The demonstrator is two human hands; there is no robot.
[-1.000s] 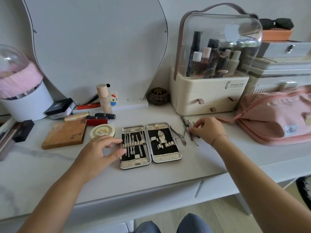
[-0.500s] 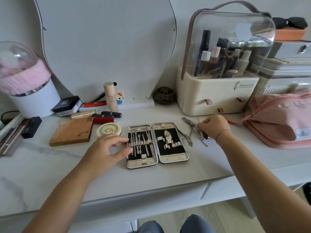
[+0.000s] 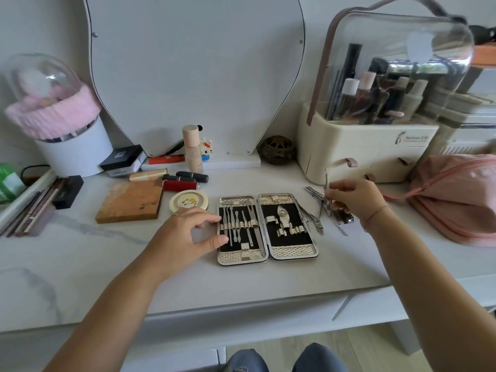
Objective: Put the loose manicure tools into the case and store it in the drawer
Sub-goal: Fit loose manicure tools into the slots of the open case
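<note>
Two hands are at work, and we have the manicure case [image 3: 292, 254] lying wide open, flat on the white tabletop [image 3: 241, 285] right in front of us. Our left hand [image 3: 185, 234] sits at the case's left edge. Its fingers are loosely spread, with the thumb and forefinger tips touching the rim and gripping nothing. Over on the other side, our right hand [image 3: 354, 201] has its fingers curled and pinches a thin metal tool [image 3: 327, 181], which stands nearly upright above the knuckles. Just under that hand we see the loose tools [image 3: 315, 213], a small tangle of nippers and slim steel pieces on the tabletop, just beside the case's right half. Inside the case, the left half carries a row of slim implements under a strap, and the right half carries a nail clipper [image 3: 283, 216]. Behind the right hand stands a cream organizer box [image 3: 357, 154] with a clear lid, and a pink bag [image 3: 456, 200] lies beside it. Left of the case we've got a round tin [image 3: 188, 202], a wooden block [image 3: 130, 201] and a red lipstick [image 3: 180, 185].
</note>
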